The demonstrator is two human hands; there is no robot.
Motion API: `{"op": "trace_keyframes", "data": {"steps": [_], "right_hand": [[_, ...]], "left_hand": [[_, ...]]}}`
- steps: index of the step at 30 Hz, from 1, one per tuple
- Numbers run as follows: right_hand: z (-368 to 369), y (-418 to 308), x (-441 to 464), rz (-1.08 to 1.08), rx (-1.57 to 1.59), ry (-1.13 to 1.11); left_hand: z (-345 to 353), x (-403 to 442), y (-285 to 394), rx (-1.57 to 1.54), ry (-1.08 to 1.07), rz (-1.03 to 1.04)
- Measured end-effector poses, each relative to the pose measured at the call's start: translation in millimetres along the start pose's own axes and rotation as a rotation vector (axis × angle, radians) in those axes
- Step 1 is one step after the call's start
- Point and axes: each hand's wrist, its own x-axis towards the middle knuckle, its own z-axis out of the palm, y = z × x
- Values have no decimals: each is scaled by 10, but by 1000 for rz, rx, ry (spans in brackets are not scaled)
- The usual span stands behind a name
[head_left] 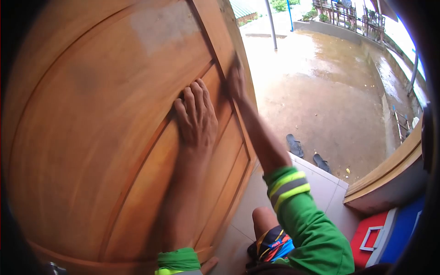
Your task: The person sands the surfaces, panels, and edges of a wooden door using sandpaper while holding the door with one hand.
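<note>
A brown wooden panel door [91, 137] fills the left side of the head view, with raised mouldings between its panels and a pale grey patch [162, 27] near the top. My left hand [197, 117] lies against the door face by a cross moulding, its fingers extended and slightly bent at the tips. Nothing shows in it. Further right, my right hand [236, 80] is at the door's edge stile, fingers pointing up. Motion smears it, and whether anything is under its palm is hidden. Both arms wear green sleeves [307, 220] with reflective bands.
Pale floor tiles [321, 178] run to the doorway, where two dark flip-flops [294, 145] lie on wet concrete ground [321, 105]. At right stand the wooden door frame [385, 169] and a red and blue box [371, 238] with a white handle. A grey post [271, 25] rises outside.
</note>
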Motion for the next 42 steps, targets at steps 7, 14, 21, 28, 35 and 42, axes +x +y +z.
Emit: {"op": "trace_keyframes", "data": {"steps": [7, 14, 21, 28, 35, 42], "right_hand": [[-341, -37, -128, -236, -18, -107], [-334, -965, 857, 225, 59, -308], [-325, -53, -358, -333, -41, -32], [41, -1228, 11, -391, 103, 134], [-280, -63, -845, -422, 2, 24], [60, -1716, 424, -728, 23, 61]], "left_hand": [[87, -21, 52, -10, 49, -31], [37, 1, 36, 52, -11, 0], [74, 35, 81, 26, -17, -40], [1, -3, 41, 3, -15, -5], [78, 17, 70, 2, -11, -55], [-48, 31, 13, -11, -19, -39]]}}
